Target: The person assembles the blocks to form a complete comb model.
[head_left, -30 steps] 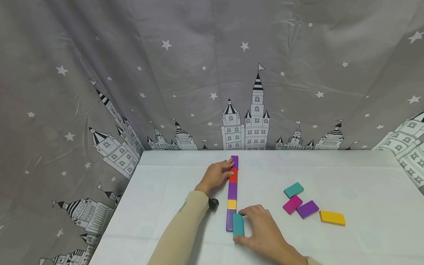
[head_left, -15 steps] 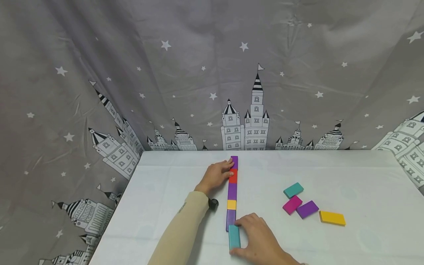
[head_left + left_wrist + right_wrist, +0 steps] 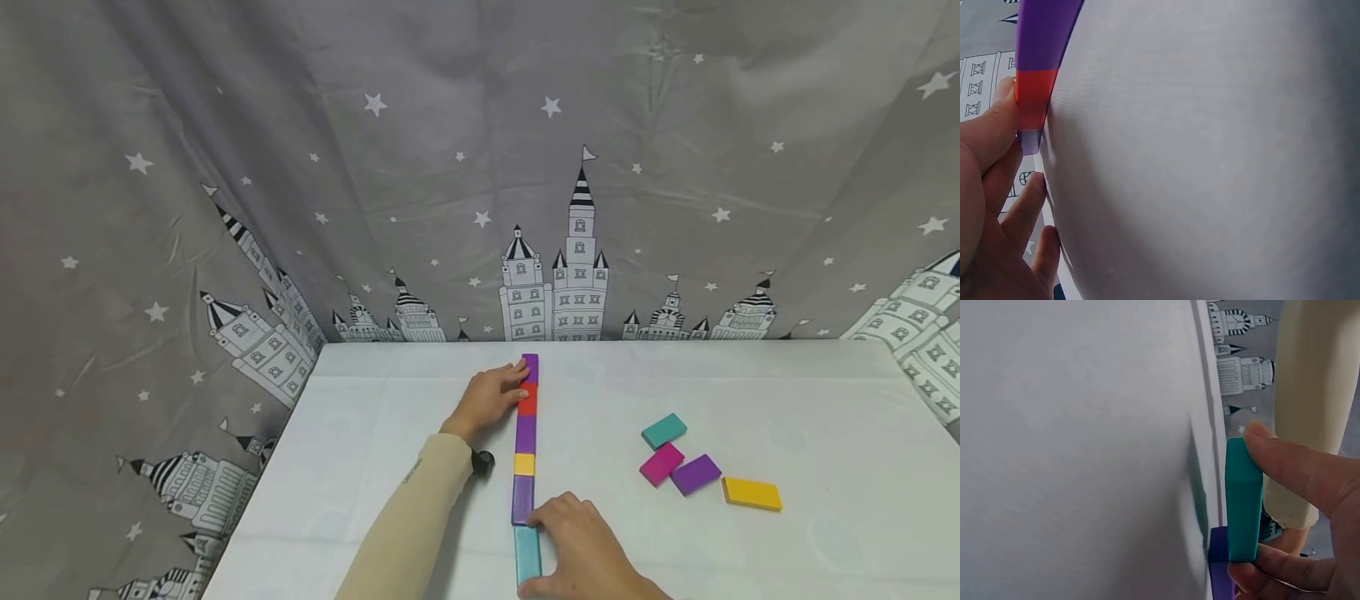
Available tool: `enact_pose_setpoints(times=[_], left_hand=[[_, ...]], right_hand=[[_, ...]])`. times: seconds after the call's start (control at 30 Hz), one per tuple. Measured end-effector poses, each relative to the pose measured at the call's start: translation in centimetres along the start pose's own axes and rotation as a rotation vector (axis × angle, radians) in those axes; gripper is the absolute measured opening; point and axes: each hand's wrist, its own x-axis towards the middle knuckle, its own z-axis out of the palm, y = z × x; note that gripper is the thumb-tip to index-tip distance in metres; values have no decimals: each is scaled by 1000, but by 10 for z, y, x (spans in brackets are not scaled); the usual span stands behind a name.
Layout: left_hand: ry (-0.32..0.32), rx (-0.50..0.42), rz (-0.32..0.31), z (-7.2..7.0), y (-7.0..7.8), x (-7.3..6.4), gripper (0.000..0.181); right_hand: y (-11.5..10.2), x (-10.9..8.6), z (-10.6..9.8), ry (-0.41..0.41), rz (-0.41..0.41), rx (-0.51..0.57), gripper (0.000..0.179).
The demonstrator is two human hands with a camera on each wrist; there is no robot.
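Note:
A straight row of flat domino-like blocks runs down the white table in the head view. From the far end it goes purple [image 3: 532, 367], red [image 3: 529, 405], purple [image 3: 526, 434], yellow [image 3: 524, 465], purple [image 3: 522, 498]. At the near end, in line with that last purple block, is a teal block [image 3: 527, 554]. My right hand [image 3: 581, 546] pinches the teal block [image 3: 1244, 512] lengthwise between thumb and fingers. My left hand [image 3: 489, 402] rests against the row's far left side; its thumb touches the red block [image 3: 1035, 97], with its other fingers extended.
Right of the row lie a loose teal block [image 3: 664, 430], a pink block [image 3: 662, 464], a purple block [image 3: 695, 475] and a yellow block [image 3: 752, 493]. A grey curtain [image 3: 420, 167] with printed castles hangs behind the white table [image 3: 825, 433].
My right hand has brought the teal block toward me and slightly left, from beside the nearest purple block to that block's near end. My left hand has stayed put.

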Motion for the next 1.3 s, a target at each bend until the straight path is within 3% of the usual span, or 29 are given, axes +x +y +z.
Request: enact_pose_setpoints(times=[0.3,0.4,0.67,1.3], left_hand=[[2,5,1,1,-1,1,49],[-6,2,-7,2,-2,1,50],[-11,-6,-14,1,-1,1,51],[-11,-2,-14,1,-1,1,51]], right_hand=[[3,-1,5,20,-61,-77,71],[7,-2,3,3,-57,-40,70],[11,-1,-1,-82,45,96,52],[3,2,2,16,-1,8,52]])
